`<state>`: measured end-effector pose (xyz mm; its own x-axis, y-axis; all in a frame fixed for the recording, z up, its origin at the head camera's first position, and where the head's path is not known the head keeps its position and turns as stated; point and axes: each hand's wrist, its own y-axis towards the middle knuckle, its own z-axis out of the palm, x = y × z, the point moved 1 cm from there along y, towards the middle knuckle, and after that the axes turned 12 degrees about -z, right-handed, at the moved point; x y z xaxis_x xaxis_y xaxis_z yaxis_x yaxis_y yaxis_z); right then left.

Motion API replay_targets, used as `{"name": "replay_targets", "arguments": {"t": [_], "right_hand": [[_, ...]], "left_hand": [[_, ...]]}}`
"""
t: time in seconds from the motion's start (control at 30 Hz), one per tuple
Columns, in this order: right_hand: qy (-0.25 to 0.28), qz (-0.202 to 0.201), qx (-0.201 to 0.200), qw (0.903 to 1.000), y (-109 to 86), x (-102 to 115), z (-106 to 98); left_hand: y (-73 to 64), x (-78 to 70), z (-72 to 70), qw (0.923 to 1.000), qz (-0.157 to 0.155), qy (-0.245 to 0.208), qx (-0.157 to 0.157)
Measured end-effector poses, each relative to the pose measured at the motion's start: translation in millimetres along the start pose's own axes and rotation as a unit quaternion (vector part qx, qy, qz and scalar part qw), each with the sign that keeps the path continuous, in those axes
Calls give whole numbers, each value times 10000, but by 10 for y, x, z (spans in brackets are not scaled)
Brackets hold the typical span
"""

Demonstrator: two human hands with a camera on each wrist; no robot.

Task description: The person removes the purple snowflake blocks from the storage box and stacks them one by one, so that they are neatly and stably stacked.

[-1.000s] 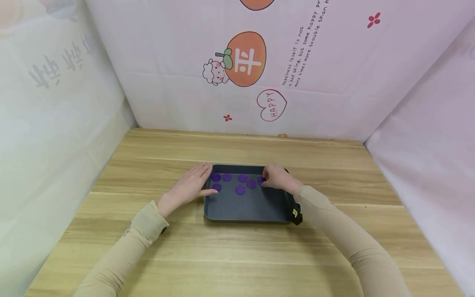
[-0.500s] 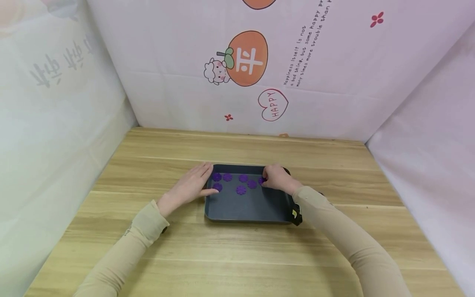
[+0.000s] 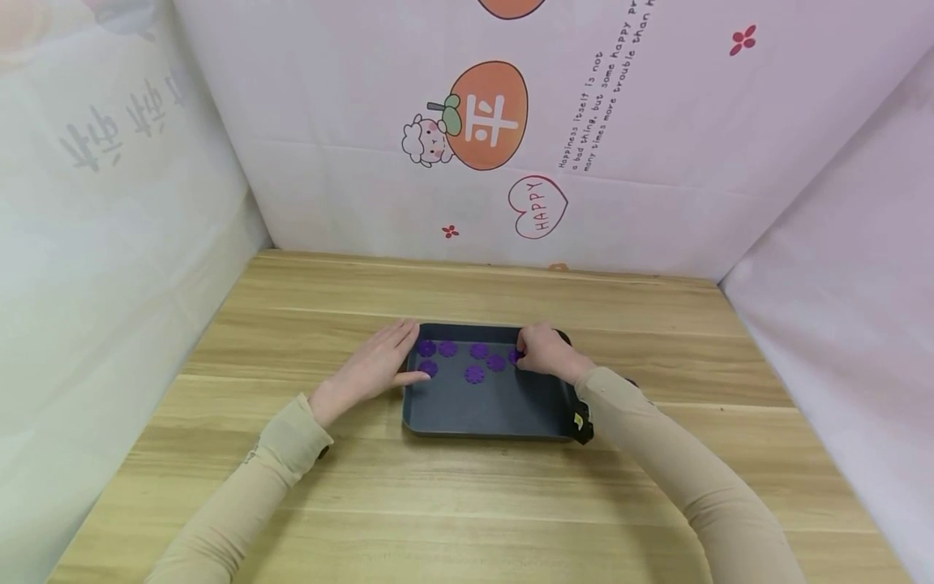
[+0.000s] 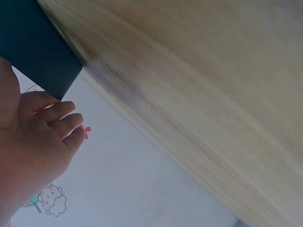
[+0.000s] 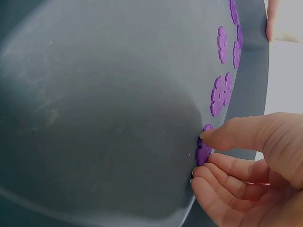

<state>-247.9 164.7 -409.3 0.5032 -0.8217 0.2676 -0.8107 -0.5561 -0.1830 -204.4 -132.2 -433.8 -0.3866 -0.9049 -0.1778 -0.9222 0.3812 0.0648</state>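
Observation:
A dark grey rectangular tray (image 3: 489, 410) lies on the table with several purple notched plastic discs (image 3: 474, 374) on its floor, mostly toward the far side. My left hand (image 3: 370, 363) rests at the tray's left end, fingers extended along the far left corner and thumb reaching over the rim. The left wrist view shows that hand (image 4: 38, 137) beside the tray's outer wall (image 4: 45, 52). Over the far right part of the tray, my right hand (image 3: 547, 353) pinches one purple notched disc (image 5: 204, 147) between thumb and index finger. The disc is partly hidden by the thumb.
The wooden table (image 3: 467, 511) extends around the tray on all sides. A white printed cloth (image 3: 350, 203) stands behind it, with pale cloth walls at left and right. A black wrist device (image 3: 582, 423) sits under the right sleeve, over the tray's right edge.
Both hands hold their places on the tray and the disc. The whole head view has shifted only slightly; the discs lie as before.

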Motion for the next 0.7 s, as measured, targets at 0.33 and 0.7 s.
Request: {"name": "replay_targets", "arguments": {"t": [0.33, 0.7], "right_hand": [[23, -46, -1, 10000, -29, 0, -13], [19, -224, -119, 9997, -119, -12, -60]], "left_hand": [[-11, -16, -12, 9999, 68, 27, -104], [-17, -10, -14, 10000, 24, -53, -73]]}}
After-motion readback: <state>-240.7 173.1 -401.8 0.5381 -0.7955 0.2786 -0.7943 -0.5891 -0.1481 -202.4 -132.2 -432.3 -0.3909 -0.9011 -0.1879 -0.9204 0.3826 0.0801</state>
